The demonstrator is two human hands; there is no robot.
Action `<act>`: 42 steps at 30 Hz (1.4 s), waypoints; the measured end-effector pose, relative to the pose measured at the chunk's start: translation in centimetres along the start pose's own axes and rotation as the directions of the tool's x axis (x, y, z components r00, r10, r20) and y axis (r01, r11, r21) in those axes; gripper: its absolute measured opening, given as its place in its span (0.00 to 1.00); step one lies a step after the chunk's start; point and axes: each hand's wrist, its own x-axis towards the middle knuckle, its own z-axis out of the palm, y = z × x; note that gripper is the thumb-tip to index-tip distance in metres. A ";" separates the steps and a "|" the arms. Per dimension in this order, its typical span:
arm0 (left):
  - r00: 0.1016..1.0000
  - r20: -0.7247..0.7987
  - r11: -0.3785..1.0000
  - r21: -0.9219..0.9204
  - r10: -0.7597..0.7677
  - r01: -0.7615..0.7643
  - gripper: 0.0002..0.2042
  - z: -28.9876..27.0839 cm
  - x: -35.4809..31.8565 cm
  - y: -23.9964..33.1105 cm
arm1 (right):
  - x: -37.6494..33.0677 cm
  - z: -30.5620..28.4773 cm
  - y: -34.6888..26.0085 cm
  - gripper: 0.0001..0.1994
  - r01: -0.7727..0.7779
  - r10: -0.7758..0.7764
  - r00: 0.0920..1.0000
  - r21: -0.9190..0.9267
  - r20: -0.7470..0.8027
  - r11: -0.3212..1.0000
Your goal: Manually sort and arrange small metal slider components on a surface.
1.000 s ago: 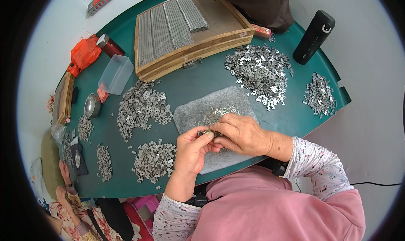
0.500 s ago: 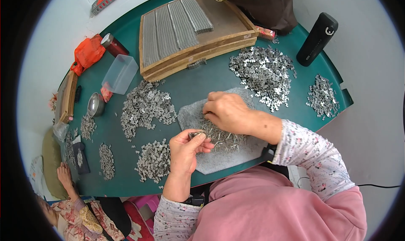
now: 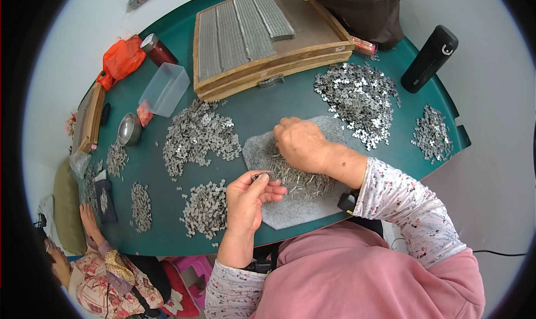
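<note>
My left hand (image 3: 247,201) is closed in a pinch on a small dark metal piece (image 3: 260,176) between thumb and forefinger. Its other fingers are curled at the near-left side of a pile of thin metal pins (image 3: 306,186). The pins lie on a grey felt mat (image 3: 282,215) in front of me. Over the far side of that pile, my right hand (image 3: 301,143) is bent with its fingers curled down. Its fingertips are hidden, so what they hold cannot be made out.
Heaps of small metal pieces lie left (image 3: 201,134), near left (image 3: 205,210) and far right (image 3: 357,98) on the green table (image 3: 257,115). A wooden tray (image 3: 312,25) holds rows of metal strips. A plastic box (image 3: 164,90), steel bowl (image 3: 129,130) and black bottle (image 3: 430,59) stand around. Another person's hand (image 3: 89,221) rests at left.
The whole view has shifted slightly. My right hand has turned a little, its fingers now farther toward the far edge of the mat. My left hand keeps its pinch.
</note>
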 end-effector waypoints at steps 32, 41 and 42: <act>0.955 0.168 0.932 0.231 0.243 -0.278 0.04 3.6 0.2 -0.4 | -4.3 -4.3 1.5 0.06 -0.090 -0.145 0.972 0.859 0.187 0.504; 0.952 0.188 0.899 0.325 0.242 -0.293 0.04 3.8 0.1 -0.4 | -4.4 -5.2 1.3 0.06 -0.078 -0.161 0.966 0.821 0.203 0.565; 0.952 0.188 0.899 0.325 0.242 -0.293 0.04 3.6 0.2 -0.5 | -4.3 -5.7 0.9 0.07 0.019 -0.197 0.969 0.756 0.146 0.654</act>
